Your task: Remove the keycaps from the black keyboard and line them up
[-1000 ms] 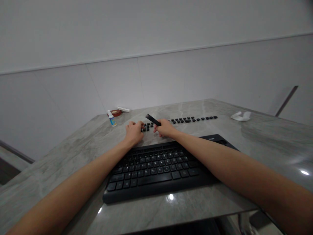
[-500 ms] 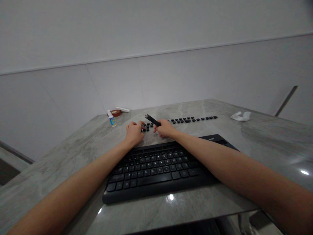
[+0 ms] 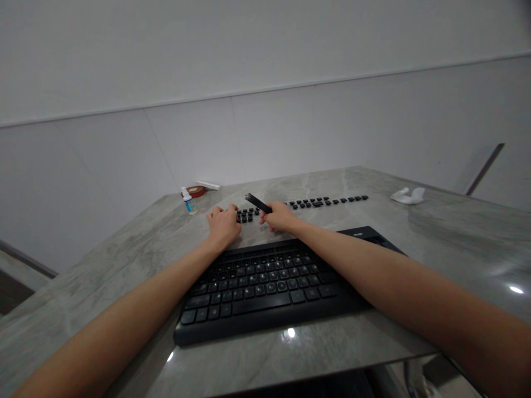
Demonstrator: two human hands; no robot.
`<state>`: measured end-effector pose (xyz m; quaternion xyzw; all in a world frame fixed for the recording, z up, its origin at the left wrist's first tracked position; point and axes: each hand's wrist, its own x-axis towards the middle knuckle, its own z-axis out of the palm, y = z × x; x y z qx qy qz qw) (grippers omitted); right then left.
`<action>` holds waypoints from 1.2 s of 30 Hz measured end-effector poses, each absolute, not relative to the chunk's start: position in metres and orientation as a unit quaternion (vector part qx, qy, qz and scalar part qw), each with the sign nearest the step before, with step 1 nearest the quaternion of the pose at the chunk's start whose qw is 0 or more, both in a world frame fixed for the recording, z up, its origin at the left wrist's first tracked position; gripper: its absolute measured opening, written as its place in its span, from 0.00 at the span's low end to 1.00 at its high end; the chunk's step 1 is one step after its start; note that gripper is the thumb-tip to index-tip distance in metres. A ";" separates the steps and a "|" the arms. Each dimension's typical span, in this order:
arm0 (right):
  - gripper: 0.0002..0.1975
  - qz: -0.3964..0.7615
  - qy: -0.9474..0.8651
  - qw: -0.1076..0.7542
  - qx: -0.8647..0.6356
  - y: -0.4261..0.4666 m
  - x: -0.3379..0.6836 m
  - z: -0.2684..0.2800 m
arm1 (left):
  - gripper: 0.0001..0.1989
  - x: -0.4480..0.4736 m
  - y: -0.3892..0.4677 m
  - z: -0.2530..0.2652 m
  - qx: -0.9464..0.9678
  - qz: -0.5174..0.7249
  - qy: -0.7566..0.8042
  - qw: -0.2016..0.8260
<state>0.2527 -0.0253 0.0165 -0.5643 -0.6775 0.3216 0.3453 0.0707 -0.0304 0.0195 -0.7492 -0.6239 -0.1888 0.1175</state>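
Several black keycaps [image 3: 248, 216] lie in short rows on the grey marbled tabletop. At their left end is my left hand [image 3: 223, 224], palm down, fingers bent and apart, the thumb and forefinger beside the nearest keycaps; its fingertips are partly hidden. My right hand [image 3: 281, 216] is closed around a slim black tool [image 3: 259, 203], whose metallic-looking end points up and left. That hand hovers or rests over the middle of the keycap rows and hides some of them. Closer to me lies a black keyboard [image 3: 261, 309]; in its upper left rows, bare key sockets show.
A small white bottle [image 3: 189, 202] with a blue and yellow label stands at the back left, by a reddish-brown round object [image 3: 194, 191] and a white strip [image 3: 208, 185]. Crumpled white tissue [image 3: 409, 195] lies at the right. The wall [image 3: 265, 138] rises behind the table.
My left hand has shifted slightly left, so more keycaps show between my hands. The right hand and its black tool stay nearly where they were.
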 end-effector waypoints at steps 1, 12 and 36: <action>0.09 0.321 -0.678 0.346 -0.564 -0.025 0.253 0.017 | 0.21 0.071 -0.030 0.019 -0.750 -0.187 -0.623 0.118; 0.08 0.322 -0.681 0.344 -0.561 -0.024 0.253 0.016 | 0.22 0.072 -0.031 0.020 -0.763 -0.177 -0.612 0.108; 0.09 0.331 -0.673 0.356 -0.558 -0.024 0.252 0.016 | 0.22 0.072 -0.030 0.019 -0.773 -0.191 -0.596 0.104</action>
